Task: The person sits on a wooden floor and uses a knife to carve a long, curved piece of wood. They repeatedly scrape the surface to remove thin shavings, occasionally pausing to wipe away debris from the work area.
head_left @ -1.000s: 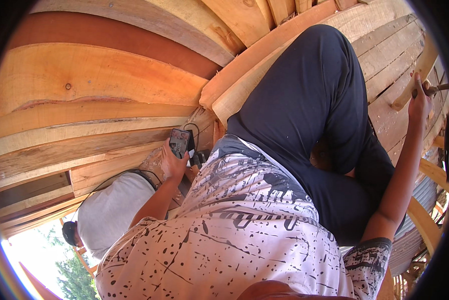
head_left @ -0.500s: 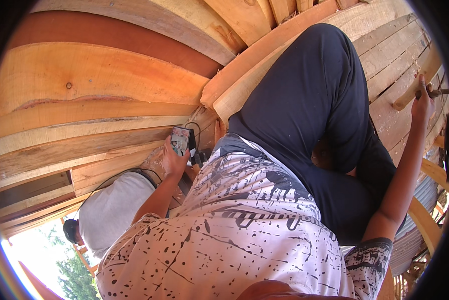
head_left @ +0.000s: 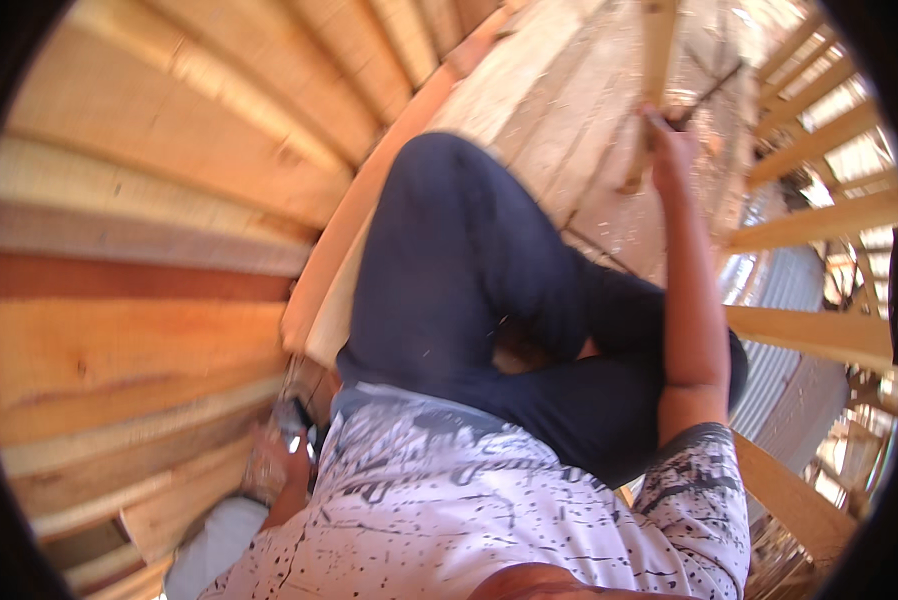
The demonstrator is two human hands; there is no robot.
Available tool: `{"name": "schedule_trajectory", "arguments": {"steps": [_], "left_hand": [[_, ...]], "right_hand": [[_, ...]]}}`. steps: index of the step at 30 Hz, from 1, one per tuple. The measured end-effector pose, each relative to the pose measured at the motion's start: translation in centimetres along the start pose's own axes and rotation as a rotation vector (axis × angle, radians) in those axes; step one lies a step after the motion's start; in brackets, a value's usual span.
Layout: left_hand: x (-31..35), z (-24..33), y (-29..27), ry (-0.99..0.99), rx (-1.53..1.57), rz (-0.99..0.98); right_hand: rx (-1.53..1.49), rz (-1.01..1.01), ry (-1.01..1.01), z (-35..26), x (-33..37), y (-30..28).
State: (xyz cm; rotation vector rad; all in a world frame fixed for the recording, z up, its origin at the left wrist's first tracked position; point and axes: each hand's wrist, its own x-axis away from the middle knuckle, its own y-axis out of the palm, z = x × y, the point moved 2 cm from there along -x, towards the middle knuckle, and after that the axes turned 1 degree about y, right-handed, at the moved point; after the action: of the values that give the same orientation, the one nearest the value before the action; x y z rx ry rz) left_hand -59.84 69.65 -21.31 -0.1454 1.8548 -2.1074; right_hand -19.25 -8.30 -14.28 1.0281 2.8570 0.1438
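My right hand [head_left: 672, 150] is closed around the near end of a thin dark rod-like tool [head_left: 715, 92]. The tool slants away up and to the right; its exact kind is unclear. Beside the fingers, a long narrow wooden piece [head_left: 657, 50] stretches to the top edge of the view; whether I also grip it cannot be made out. Low on the left, my left hand [head_left: 285, 462] is smeared by motion. Next to it is a small dark object with a bright patch [head_left: 297, 428]. Whether that hand still has the phone does not show.
Curved timber planks [head_left: 149, 340] form a wall on my left. Wood shavings lie on the plank floor [head_left: 569, 110] ahead. On the right, wooden beams [head_left: 819, 220] cross above corrugated metal sheets [head_left: 769, 350]. Grey cloth of another person [head_left: 209, 550] shows at lower left.
The view has swung right, so everything sits further left. My left hand, which held up a phone with its screen lit, is now lower and blurred. My right hand keeps its tool.
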Motion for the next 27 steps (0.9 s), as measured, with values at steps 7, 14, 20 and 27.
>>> {"name": "schedule_trajectory", "arguments": {"steps": [7,14,20,27], "left_hand": [[-15.4,31.2,-9.4,0.665,0.593,0.120],[-26.9,63.9,-9.0,0.940,1.277,-0.517],[-29.1,79.1,-9.1,1.266,1.737,-0.943],[-28.1,79.4,-4.7,1.056,1.859,-1.253]], "right_hand": [[-0.002,-0.056,0.035,-2.9,2.0,1.4],[0.111,-0.040,-0.006,-4.0,2.9,0.0],[0.277,-0.199,-0.106,-4.2,3.1,-0.8],[0.724,-0.234,0.124,-5.7,2.8,-5.9]]}}
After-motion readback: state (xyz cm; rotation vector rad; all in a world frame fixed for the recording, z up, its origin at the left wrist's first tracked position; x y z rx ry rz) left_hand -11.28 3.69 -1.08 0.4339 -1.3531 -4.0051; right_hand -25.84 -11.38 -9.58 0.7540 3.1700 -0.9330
